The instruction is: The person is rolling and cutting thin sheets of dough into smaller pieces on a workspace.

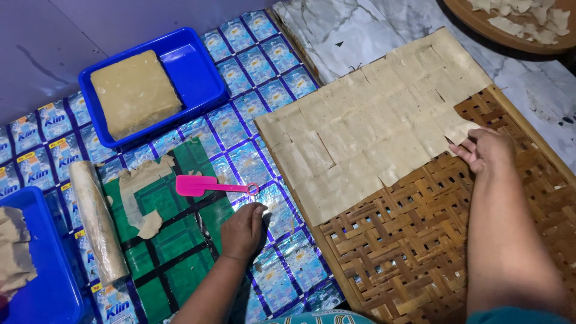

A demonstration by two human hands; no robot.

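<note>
Right hand (487,150) pinched a dough square (461,131) at the sheet's lower edge on the tray (420,252); left hand (243,231) rested loosely curled, empty, near the spatula (207,185). Best laid flush, edges butted.

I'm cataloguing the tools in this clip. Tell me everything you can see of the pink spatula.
The pink spatula looks like plastic, bright pink all over. It has a broad flat blade at the left and a thin straight handle ending in a small ring at the right. It lies flat on the green mat, handle reaching onto the shiny blue sheet. The left hand rests just below, not touching it.
</note>
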